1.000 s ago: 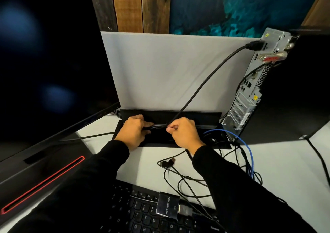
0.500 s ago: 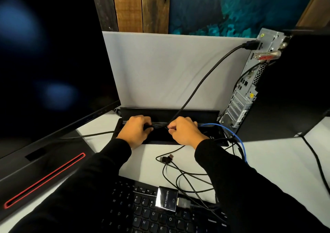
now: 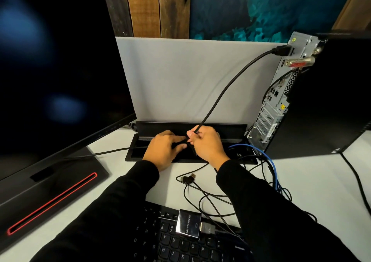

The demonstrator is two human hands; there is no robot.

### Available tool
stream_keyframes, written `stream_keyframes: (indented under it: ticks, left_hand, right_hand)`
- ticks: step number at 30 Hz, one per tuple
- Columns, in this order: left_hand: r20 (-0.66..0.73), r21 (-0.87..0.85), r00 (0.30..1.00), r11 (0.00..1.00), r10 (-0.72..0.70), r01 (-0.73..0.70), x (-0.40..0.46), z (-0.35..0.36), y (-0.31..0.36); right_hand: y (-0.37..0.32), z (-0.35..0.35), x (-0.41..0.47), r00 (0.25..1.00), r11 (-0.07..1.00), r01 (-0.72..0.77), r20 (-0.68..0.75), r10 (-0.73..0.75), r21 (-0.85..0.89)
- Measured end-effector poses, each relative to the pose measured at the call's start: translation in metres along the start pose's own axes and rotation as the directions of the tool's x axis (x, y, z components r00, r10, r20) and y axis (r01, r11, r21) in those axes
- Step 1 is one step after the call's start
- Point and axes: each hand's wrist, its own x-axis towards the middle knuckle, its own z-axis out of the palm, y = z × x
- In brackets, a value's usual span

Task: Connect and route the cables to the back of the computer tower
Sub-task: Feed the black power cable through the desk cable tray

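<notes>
A thick black cable (image 3: 224, 87) runs from a plug near the top of the computer tower's rear panel (image 3: 281, 93) down to the open black cable box (image 3: 140, 151) set in the desk. My right hand (image 3: 204, 143) pinches this cable just above the box. My left hand (image 3: 162, 149) lies over the box opening beside it, fingers curled toward the cable; what they hold is hidden. A blue cable (image 3: 267, 161) and thin black cables (image 3: 210, 197) lie loose on the desk. Two free USB plugs (image 3: 187, 178) rest near my right wrist.
A large dark monitor (image 3: 56, 71) with a red-lined base (image 3: 52, 203) fills the left. A black keyboard (image 3: 180, 241) with a silver adapter (image 3: 188, 223) on it lies close to me. A grey divider panel (image 3: 180, 77) stands behind the box.
My right hand has lifted slightly and now pinches the thick cable between thumb and fingers. My left hand has shifted right over the box opening.
</notes>
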Motion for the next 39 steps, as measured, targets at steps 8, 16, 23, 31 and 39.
stream_keyframes:
  ticks: [8, 16, 23, 31, 39]
  left_hand:
    - [0.007, 0.028, 1.0, 1.0, 0.004, -0.004, 0.003, 0.013, -0.006]
    - [0.195, 0.003, 0.98, 0.999, 0.043, -0.045, 0.004, -0.004, -0.023]
    - [0.058, -0.103, 0.997, 0.993, -0.043, 0.049, -0.011, -0.025, -0.039]
    - [0.17, 0.037, 0.985, 0.999, 0.014, -0.021, -0.01, -0.025, -0.044]
    - [0.264, 0.031, 0.963, 0.999, -0.051, 0.044, -0.005, -0.018, -0.044]
  right_hand:
    - [0.005, 0.004, -0.006, 0.997, 0.998, 0.049, -0.057, -0.052, -0.038]
    - [0.004, 0.009, -0.012, 0.999, 0.971, -0.036, -0.029, 0.044, 0.238]
    - [0.002, 0.001, -0.01, 0.996, 1.0, -0.014, 0.089, 0.015, -0.005]
    - [0.001, 0.01, -0.006, 0.986, 0.986, -0.031, 0.158, 0.057, -0.161]
    - [0.003, 0.017, -0.005, 0.962, 0.984, -0.14, 0.219, 0.161, -0.107]
